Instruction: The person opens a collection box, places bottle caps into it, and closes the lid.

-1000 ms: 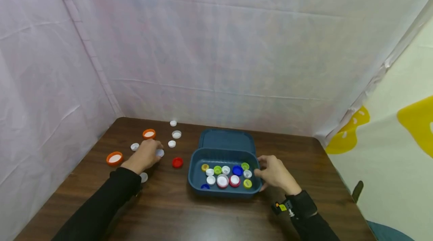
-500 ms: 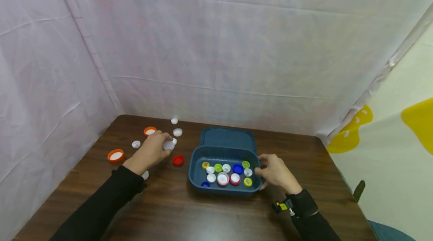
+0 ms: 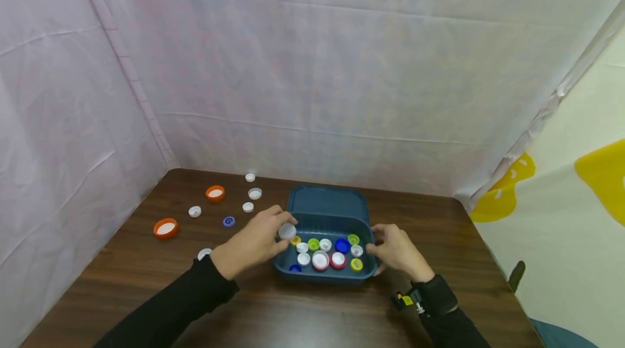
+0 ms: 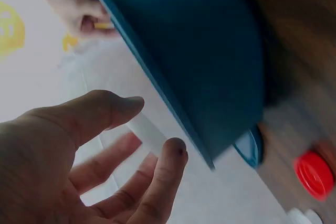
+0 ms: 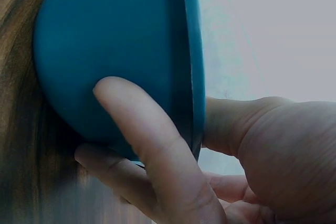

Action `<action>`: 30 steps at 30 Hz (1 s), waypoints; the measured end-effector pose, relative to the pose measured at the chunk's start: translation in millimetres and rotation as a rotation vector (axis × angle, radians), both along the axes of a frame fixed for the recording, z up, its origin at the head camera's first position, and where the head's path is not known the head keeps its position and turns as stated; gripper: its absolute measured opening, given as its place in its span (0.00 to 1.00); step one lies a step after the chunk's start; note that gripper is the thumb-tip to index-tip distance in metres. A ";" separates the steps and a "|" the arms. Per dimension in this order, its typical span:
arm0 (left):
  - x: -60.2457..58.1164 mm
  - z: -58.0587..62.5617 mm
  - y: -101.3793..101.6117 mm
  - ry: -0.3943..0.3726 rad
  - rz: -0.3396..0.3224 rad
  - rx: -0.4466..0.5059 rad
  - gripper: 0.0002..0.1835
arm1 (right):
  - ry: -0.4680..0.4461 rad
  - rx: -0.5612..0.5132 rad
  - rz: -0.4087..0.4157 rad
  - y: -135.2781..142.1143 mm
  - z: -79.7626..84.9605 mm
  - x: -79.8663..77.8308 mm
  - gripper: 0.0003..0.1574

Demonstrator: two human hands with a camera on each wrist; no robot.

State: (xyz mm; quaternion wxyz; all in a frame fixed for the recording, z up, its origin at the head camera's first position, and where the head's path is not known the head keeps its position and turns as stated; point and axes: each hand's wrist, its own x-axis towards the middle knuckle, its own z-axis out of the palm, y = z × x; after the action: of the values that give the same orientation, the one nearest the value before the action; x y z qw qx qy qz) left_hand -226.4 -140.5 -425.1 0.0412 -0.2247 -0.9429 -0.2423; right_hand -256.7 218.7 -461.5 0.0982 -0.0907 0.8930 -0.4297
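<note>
My left hand (image 3: 256,240) pinches a large white bottle cap (image 3: 287,231) between thumb and fingers, above the left end of a dark blue plastic box (image 3: 319,279). In the left wrist view the cap is seen edge-on, beside the box rim. Several caps lie inside the box, among them a blue cap (image 3: 342,245), a yellow-green cap (image 3: 356,265) and a white cap (image 3: 304,259). At the right end, my right hand (image 3: 397,250) grips the box wall. In the right wrist view its fingers press the outside, while the thumb's end is hidden behind the rim.
A blue lid (image 3: 328,202) lies behind the box. Loose caps are scattered on the brown table (image 3: 303,315) at left: an orange cap (image 3: 166,228), another orange cap (image 3: 215,193), a purple-blue cap (image 3: 229,221) and several white ones. A red cap (image 4: 314,176) shows in the left wrist view.
My left hand has carried the white cap from the left of the table rightward to the box. The purple-blue cap on the table has come into view. My right hand stays on the box.
</note>
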 end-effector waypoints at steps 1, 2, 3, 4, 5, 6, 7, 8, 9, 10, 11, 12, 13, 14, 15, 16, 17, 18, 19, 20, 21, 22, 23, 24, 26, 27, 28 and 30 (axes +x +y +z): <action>1.2 -1.1 4.2 -0.009 -0.018 -0.009 0.19 | 0.001 -0.002 0.001 0.0 0.2 0.2 0.33; 2.3 -2.0 7.8 -0.023 -0.031 -0.017 0.19 | 0.002 -0.005 0.003 -0.1 0.3 0.4 0.33; 3.0 -3.3 10.9 -0.038 -0.044 -0.027 0.18 | 0.004 -0.007 0.005 0.2 0.2 0.5 0.33; 3.2 -4.8 13.6 -0.045 -0.058 -0.037 0.18 | 0.004 -0.010 0.008 0.5 -0.1 0.4 0.33; 3.4 -6.2 16.2 -0.055 -0.069 -0.046 0.18 | 0.006 -0.008 0.009 0.9 -0.4 0.2 0.33; 3.6 -7.6 18.5 -0.066 -0.078 -0.054 0.18 | 0.007 -0.009 0.009 1.2 -0.8 -0.1 0.33; 4.1 -8.4 19.9 -0.079 -0.088 -0.064 0.18 | 0.007 -0.007 0.007 1.4 -1.2 -0.2 0.33; 4.4 -9.5 20.8 -0.084 -0.101 -0.075 0.19 | 0.007 -0.005 0.007 1.5 -1.5 -0.2 0.33; 4.6 -10.4 21.6 -0.085 -0.111 -0.086 0.19 | 0.008 0.000 0.008 1.6 -2.1 -0.3 0.33; 5.0 -10.9 22.1 -0.084 -0.118 -0.095 0.19 | 0.007 0.001 0.003 1.5 -2.3 -0.5 0.33; 5.2 -11.5 22.5 -0.085 -0.124 -0.100 0.20 | 0.005 0.003 -0.002 1.3 -2.7 -0.7 0.33; 5.4 -12.3 22.7 -0.084 -0.128 -0.101 0.20 | 0.002 0.002 -0.007 1.1 -2.7 -0.7 0.33; 5.6 -12.5 22.9 -0.084 -0.131 -0.100 0.20 | 0.002 0.004 -0.009 1.0 -2.8 -0.8 0.33; 5.6 -12.7 23.1 -0.085 -0.130 -0.096 0.20 | 0.002 0.005 -0.012 1.0 -3.1 -1.1 0.33; 5.8 -12.3 23.2 -0.086 -0.129 -0.092 0.20 | 0.002 0.006 -0.016 1.1 -3.5 -1.4 0.33; 5.9 -12.2 23.1 -0.089 -0.128 -0.088 0.19 | 0.001 0.004 -0.021 0.9 -3.3 -1.6 0.33; 5.8 -12.1 23.1 -0.093 -0.126 -0.084 0.19 | 0.001 0.002 -0.022 0.7 -3.0 -1.6 0.33; 5.8 -11.8 23.0 -0.096 -0.125 -0.081 0.19 | 0.002 0.001 -0.022 0.7 -2.9 -1.6 0.33; 5.7 -11.1 23.0 -0.100 -0.122 -0.080 0.19 | 0.002 0.000 -0.021 0.7 -3.1 -1.8 0.33; 5.6 -10.6 22.9 -0.103 -0.118 -0.081 0.19 | 0.003 0.001 -0.017 0.7 -3.1 -1.7 0.33; 5.6 -10.1 22.6 -0.104 -0.115 -0.079 0.19 | 0.002 -0.001 -0.015 0.7 -2.9 -1.5 0.33; 5.3 -9.6 22.4 -0.105 -0.111 -0.076 0.19 | 0.002 -0.002 -0.012 0.6 -2.6 -1.3 0.33; 5.1 -9.2 21.9 -0.105 -0.105 -0.075 0.19 | 0.000 -0.005 -0.011 0.6 -2.5 -1.1 0.33; 4.9 -8.5 21.3 -0.103 -0.098 -0.071 0.20 | 0.001 -0.004 -0.007 0.8 -2.7 -1.3 0.33; 4.1 -7.3 19.6 -0.092 -0.078 -0.062 0.20 | 0.000 -0.002 -0.005 1.0 -2.7 -1.2 0.33; 3.6 -6.9 18.3 -0.082 -0.069 -0.053 0.20 | -0.002 -0.003 -0.006 0.9 -2.4 -1.1 0.33; 3.2 -6.1 16.8 -0.075 -0.058 -0.047 0.20 | -0.002 -0.002 -0.004 0.9 -2.3 -1.1 0.33; 1.8 -4.6 13.0 -0.052 -0.031 -0.038 0.20 | -0.003 0.001 -0.006 1.0 -2.5 -1.2 0.34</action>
State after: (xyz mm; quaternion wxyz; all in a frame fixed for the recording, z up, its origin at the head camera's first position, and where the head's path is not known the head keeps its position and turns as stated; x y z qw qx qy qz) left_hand -224.6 -127.4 -429.7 0.0086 -0.2339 -0.9445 -0.2306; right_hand -257.9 219.7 -464.0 0.0984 -0.0875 0.8934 -0.4296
